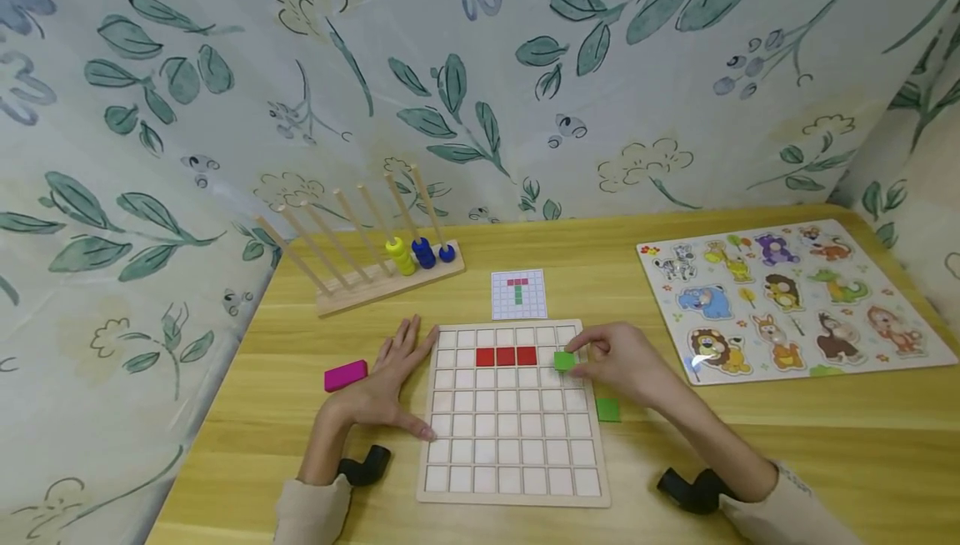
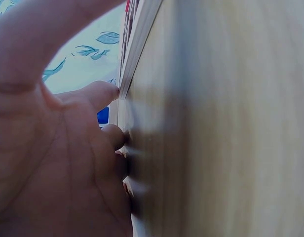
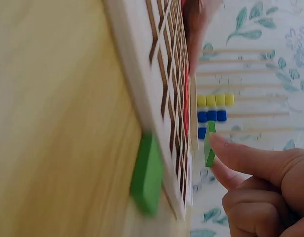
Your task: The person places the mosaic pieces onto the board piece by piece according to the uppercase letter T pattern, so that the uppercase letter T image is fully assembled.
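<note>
A wooden grid board (image 1: pixel 482 501) with white squares lies before me, with three red tiles (image 1: pixel 506 357) side by side in its second row. My right hand (image 1: pixel 626 362) pinches a green square tile (image 1: pixel 564 362) between thumb and fingertips, over the board's right columns; the right wrist view shows this tile (image 3: pixel 209 144) held on its edges. More green (image 1: pixel 608 410) lies on the table against the board's right edge. My left hand (image 1: pixel 378 382) rests with spread fingers on the table, its index finger and thumb at the board's left edge. Beside it lies a magenta block (image 1: pixel 346 376).
Behind the board lies a pattern card (image 1: pixel 518 312) with a red and green T. At the back left stands a peg rack (image 1: pixel 352 298) with yellow and blue beads. An animal puzzle board (image 1: pixel 795 303) is on the right. Patterned fabric (image 1: pixel 480 70) hangs behind the table.
</note>
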`<action>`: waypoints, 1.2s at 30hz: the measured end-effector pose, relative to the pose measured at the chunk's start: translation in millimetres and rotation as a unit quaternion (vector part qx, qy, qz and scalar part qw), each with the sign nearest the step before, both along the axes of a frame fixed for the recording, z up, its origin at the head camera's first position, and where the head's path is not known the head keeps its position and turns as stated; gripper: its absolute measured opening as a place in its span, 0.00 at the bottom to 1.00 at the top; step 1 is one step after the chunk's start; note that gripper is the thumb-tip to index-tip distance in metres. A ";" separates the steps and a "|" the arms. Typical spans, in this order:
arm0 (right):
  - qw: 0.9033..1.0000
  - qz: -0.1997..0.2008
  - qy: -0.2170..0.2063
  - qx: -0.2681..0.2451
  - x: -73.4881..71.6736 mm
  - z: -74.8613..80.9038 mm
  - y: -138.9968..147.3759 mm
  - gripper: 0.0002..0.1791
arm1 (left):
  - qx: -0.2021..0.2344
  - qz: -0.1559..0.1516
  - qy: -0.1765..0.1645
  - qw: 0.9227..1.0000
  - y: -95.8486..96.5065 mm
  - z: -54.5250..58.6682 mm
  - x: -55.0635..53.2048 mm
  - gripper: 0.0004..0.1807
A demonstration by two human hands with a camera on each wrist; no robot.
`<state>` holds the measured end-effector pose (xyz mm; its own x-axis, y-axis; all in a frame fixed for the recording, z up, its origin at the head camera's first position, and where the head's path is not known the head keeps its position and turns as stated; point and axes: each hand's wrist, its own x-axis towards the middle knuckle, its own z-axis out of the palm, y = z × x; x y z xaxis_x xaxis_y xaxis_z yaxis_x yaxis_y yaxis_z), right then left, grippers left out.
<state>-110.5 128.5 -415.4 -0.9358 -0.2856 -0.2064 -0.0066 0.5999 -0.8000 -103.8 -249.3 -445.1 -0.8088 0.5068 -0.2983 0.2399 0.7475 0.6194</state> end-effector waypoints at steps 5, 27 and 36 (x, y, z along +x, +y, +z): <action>1.000 0.003 -0.017 -0.009 1.3 -2.1 -34.0 0.12 | 0.000 -0.002 0.000 1.000 0.3 0.7 -0.3 0.79; 1.000 0.018 -0.007 0.009 -3.0 -9.8 -78.1 0.10 | -0.001 -0.002 0.000 1.000 0.2 0.1 -0.5 0.79; 1.000 0.018 -0.013 0.009 -2.0 -9.6 -80.5 0.10 | 0.001 -0.004 0.003 1.000 -0.8 -0.7 -0.8 0.79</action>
